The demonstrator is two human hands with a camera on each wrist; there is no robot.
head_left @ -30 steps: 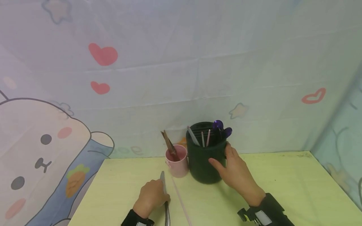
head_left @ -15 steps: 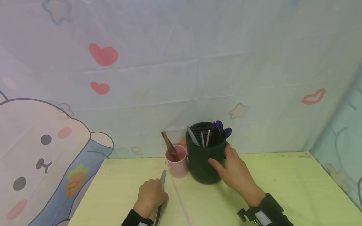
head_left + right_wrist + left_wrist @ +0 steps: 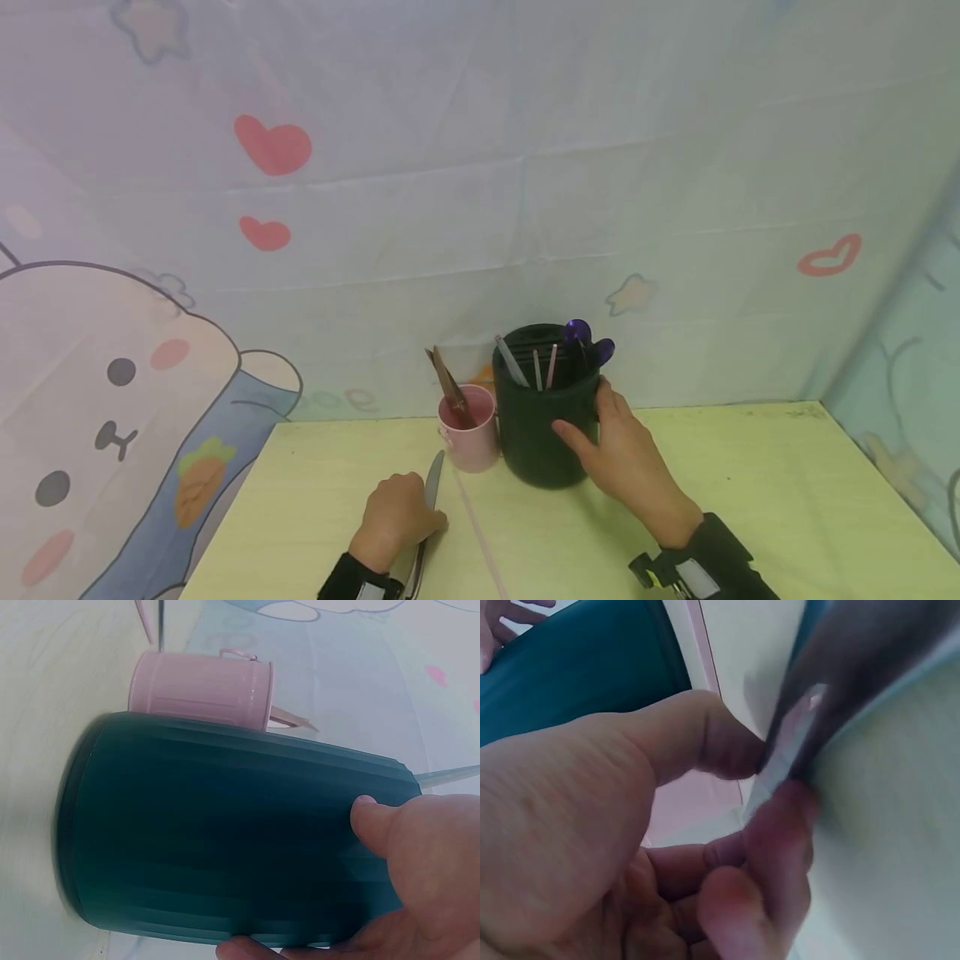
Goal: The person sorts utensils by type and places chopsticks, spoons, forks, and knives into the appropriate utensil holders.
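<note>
My left hand (image 3: 396, 517) pinches a silver table knife (image 3: 433, 481) between thumb and fingers, low over the table; its blade points away towards the pink bucket. In the left wrist view the shiny handle (image 3: 810, 712) shows close up at the fingertips. My right hand (image 3: 633, 462) holds the right side of a dark green utensil holder (image 3: 540, 437), thumb on the front and fingers round the side. The holder stands upright with purple spoons (image 3: 577, 332) and several thin sticks in it. In the right wrist view, the thumb (image 3: 371, 821) presses its ribbed wall.
Left of the holder stands a small pink bucket (image 3: 474, 450) with a brownish, two-armed pointed thing (image 3: 448, 385) in it. A thin pink stick (image 3: 478, 529) lies on the pale yellow table (image 3: 765, 500). A printed cloth (image 3: 450, 208) hangs behind.
The knife's handle end has swung to the left under my left hand and its tip slightly right, so it now slants. My right hand and the green holder stay put.
</note>
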